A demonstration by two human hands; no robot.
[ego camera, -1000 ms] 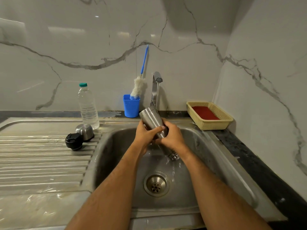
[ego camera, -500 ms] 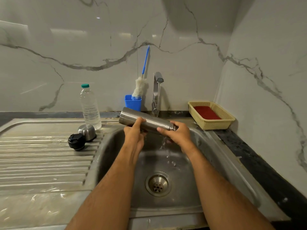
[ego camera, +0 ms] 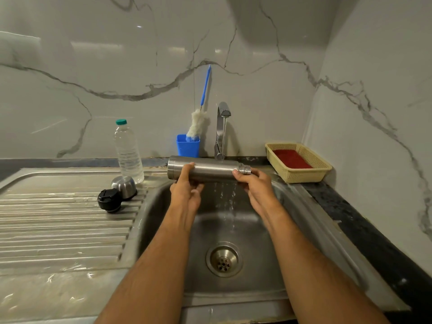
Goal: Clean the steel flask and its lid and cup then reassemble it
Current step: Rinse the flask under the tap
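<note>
Flask (ego camera: 205,170) horizontal under tap (ego camera: 223,118) stream, over sink (ego camera: 311,218). Left hand (ego camera: 187,195) grips its base end, right hand (ego camera: 254,185) the neck. Advice: rotate slowly, rinse all round.

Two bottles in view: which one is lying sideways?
The steel flask, held level under the tap by both hands; the plastic bottle stands upright on the drainboard.
</note>
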